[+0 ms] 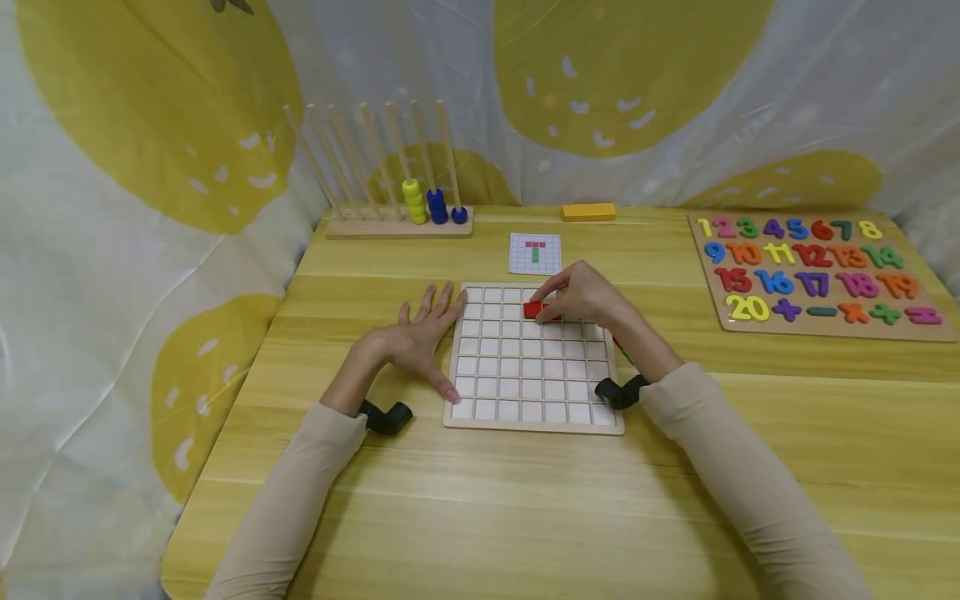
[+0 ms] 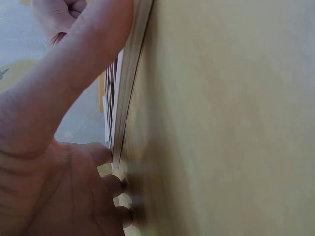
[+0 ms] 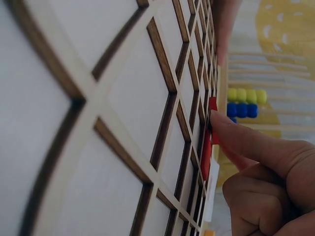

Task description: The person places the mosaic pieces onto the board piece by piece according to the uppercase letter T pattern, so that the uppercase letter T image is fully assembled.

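1. The right hand [image 1: 588, 296] pinches a red block [image 1: 532, 310] between thumb and fingertips, over the far part of the grid board [image 1: 525, 427]; whether the block is partly seated cannot be told.
2. Another red block [image 3: 206, 160] lies just beside it in the grid.
3. The left hand [image 1: 416, 337] grasps nothing: its fingers spread along the board's left edge, apparently bracing it.
4. The step looks like fitting the pinched block into a cell. Best to square its sides to the cell walls, lower it level, then let go without nudging its neighbour.
5. The right wrist's black mount [image 1: 621, 392] hangs near the board's right edge; a low wrist could brush it.
6. The card [image 1: 535, 254], printed with a red-and-green T, lies between the board and the tabletop's far edge.
7. The pale wood tabletop [image 1: 480, 508] carries a bead abacus [image 1: 375, 233] at its far left corner, an orange block [image 1: 588, 212] by the far edge, and a number board [image 1: 840, 330] towards the far right.
8. Fruit-printed cloth [image 1: 375, 50] hangs behind the far edge.
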`<state>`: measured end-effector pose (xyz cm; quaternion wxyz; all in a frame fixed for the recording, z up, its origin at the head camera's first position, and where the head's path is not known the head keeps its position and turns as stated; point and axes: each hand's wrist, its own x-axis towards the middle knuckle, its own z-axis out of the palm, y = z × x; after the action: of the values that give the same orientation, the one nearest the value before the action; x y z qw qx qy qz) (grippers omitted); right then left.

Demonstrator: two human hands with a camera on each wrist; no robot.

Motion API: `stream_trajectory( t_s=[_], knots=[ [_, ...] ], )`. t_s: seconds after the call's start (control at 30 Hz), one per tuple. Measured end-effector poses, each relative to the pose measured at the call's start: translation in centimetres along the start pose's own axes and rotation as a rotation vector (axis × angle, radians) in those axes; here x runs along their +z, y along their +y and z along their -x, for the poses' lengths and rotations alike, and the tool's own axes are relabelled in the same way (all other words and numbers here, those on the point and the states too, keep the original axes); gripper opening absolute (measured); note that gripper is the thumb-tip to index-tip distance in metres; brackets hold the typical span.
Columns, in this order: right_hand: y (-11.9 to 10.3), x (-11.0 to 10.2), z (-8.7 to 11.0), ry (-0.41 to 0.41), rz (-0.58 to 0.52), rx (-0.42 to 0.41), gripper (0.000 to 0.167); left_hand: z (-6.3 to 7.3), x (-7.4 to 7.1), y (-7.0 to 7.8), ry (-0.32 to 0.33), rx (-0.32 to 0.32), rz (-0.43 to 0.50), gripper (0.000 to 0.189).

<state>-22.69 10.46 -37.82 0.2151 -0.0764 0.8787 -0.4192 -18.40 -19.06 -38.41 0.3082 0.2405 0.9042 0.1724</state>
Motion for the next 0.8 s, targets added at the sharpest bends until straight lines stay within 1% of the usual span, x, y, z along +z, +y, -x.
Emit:
stream_trajectory(
  t_s=[0.13,0.3,0.57,0.8],
  knots=[
    [-0.06,0.12,-0.05,0.002,-0.005,0.004,0.028,-0.01,-0.03,0.02,0.002,0.006,0.002,0.158],
    [-0.17,0.38,-0.15,0.004,-0.022,0.004,0.027,0.09,-0.05,0.05,0.001,-0.002,-0.005,0.157],
    [-0.26,0.57,-0.20,0.032,0.005,0.009,0.027,0.18,-0.10,0.19,-0.001,0.002,-0.007,0.157],
    [0.01,0.38,-0.30,0.016,-0.023,-0.006,0.030,0.11,-0.10,0.20,0.003,0.010,0.002,0.157]
  ],
)
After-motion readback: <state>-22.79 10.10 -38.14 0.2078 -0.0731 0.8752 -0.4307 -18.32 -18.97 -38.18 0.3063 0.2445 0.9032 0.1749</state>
